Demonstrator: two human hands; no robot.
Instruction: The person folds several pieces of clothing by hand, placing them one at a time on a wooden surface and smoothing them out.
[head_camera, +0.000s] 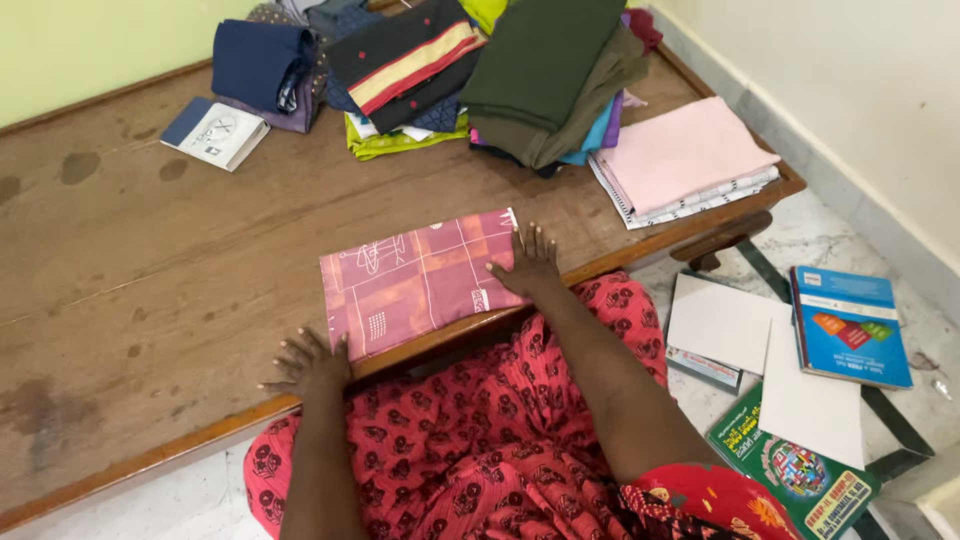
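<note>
**Folded cloth at the near edge, piles at the far right corner**

A folded cloth (420, 280) lies flat on the desk (150, 260) at its near edge. The left hand (310, 365) rests at the cloth's near left corner, the right hand (528, 265) on its right end. A heap of folded clothes (470, 70) sits along the far edge; a smaller folded stack (685, 160) lies right of it, at the right corner. A booklet (215, 130) lies left of the heap. Books (800, 370) lie on the floor beyond the desk's right edge.

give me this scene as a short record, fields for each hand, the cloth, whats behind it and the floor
left hand: left hand flat on near left corner of pink cloth
right hand: right hand flat on its right edge
cloth: folded, printed, at table front edge
behind: clothes pile, pale pink stack, small book
floor: blue book, green book, white sheets
</note>
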